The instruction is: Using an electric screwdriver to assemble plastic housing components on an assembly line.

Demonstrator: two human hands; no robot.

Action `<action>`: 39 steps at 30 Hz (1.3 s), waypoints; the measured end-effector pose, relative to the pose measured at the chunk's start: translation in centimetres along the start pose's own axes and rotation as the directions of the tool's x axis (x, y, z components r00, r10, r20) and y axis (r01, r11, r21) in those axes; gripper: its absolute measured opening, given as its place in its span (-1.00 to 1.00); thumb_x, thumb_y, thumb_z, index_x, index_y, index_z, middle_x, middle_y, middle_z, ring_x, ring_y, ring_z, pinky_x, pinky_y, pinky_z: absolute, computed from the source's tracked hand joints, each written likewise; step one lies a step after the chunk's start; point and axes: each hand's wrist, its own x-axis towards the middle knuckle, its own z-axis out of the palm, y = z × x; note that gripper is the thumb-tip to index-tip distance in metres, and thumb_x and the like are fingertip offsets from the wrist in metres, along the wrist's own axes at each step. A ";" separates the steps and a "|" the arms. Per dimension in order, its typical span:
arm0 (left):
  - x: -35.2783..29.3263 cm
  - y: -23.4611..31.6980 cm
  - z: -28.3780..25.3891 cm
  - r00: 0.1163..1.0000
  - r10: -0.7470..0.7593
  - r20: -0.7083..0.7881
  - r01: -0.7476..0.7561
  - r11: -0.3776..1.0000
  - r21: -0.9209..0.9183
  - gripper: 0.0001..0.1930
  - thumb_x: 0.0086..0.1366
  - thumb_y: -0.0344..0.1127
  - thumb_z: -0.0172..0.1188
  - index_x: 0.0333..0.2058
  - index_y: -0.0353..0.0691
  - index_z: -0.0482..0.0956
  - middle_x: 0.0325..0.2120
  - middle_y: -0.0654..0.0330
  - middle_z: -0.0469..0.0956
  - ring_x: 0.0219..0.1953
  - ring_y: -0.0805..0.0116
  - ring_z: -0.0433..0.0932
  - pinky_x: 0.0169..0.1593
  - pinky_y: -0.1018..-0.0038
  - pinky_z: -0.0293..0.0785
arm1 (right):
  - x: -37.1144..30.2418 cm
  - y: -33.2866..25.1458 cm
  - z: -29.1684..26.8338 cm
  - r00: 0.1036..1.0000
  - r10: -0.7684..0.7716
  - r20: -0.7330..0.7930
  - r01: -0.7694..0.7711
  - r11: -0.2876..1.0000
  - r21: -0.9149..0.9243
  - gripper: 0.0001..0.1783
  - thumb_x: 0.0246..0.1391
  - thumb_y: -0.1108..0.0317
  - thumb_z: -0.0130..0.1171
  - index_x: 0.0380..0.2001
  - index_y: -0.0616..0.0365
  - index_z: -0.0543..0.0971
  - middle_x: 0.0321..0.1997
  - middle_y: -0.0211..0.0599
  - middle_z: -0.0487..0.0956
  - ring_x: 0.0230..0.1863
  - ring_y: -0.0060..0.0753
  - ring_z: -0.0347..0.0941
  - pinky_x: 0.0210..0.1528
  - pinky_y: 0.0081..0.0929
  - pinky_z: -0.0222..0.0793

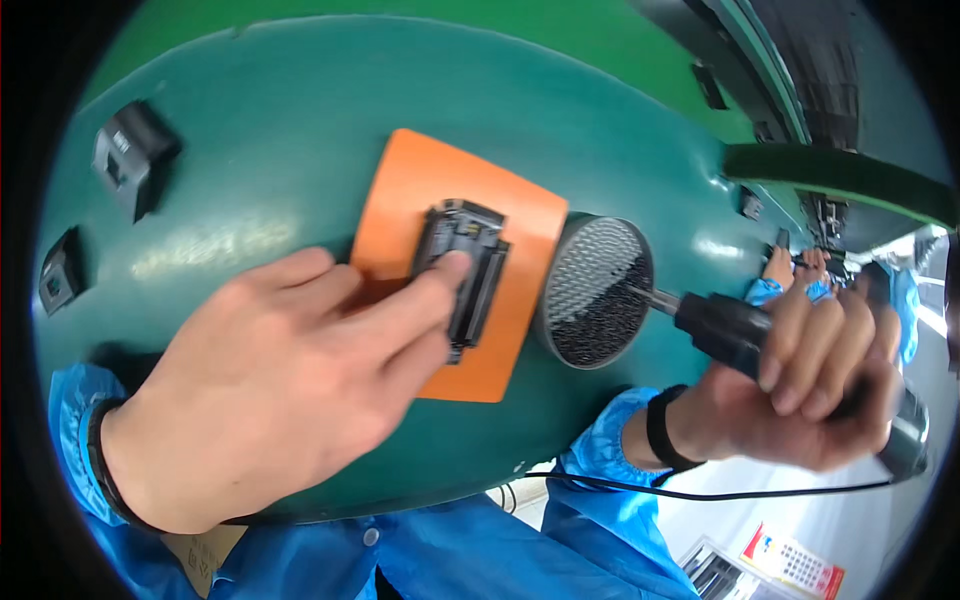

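Note:
My left hand [270, 385] rests on an orange mat [520, 215] and pinches a black plastic part [470, 265] between thumb and fingers, holding it down on the mat. My right hand [815, 385] is wrapped around a black electric screwdriver [725, 325] with a cord. The screwdriver's metal bit points left into a round tray [590, 295] filled with small dark screws, just right of the mat.
The green worktable [270, 150] holds two more black parts at its left, one at the back [130, 155] and one nearer [60, 275]. Another person's hands [800, 270] in blue sleeves work at the far right. A conveyor frame [760, 60] runs along the upper right.

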 end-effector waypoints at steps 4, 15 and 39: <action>0.0 -0.5 -0.7 0.999 0.019 0.039 -0.015 0.995 -0.101 -0.38 -0.21 -0.28 0.46 -0.07 -0.35 0.59 0.23 0.08 0.44 -0.36 0.31 0.51 -0.14 0.40 0.50 | -0.3 2.3 -0.8 0.986 0.146 0.076 -0.151 0.986 0.066 -0.80 0.35 0.25 -0.14 -0.29 0.14 0.35 -0.73 -0.49 0.22 -0.77 -0.63 0.11 -0.70 -0.58 0.14; 0.6 -0.5 -0.9 0.997 0.010 0.076 -0.001 0.993 -0.119 -0.37 -0.14 -0.26 0.42 -0.02 -0.41 0.58 0.25 0.04 0.41 -0.33 0.27 0.54 -0.12 0.37 0.49 | -0.6 2.5 -0.4 0.982 0.175 0.072 -0.175 0.985 -0.011 -0.80 0.32 0.27 -0.16 -0.30 0.16 0.35 -0.75 -0.40 0.21 -0.79 -0.54 0.13 -0.70 -0.47 0.18; -0.1 -0.7 -0.6 0.998 0.025 0.051 -0.021 0.996 -0.085 -0.33 -0.19 -0.26 0.49 -0.02 -0.36 0.58 0.24 0.08 0.42 -0.34 0.31 0.52 -0.13 0.42 0.52 | -2.2 2.6 0.9 0.987 0.155 -0.045 -0.157 0.987 -0.037 -0.88 0.33 0.36 -0.16 -0.30 0.10 0.18 -0.73 -0.33 0.26 -0.78 -0.50 0.10 -0.68 -0.47 0.18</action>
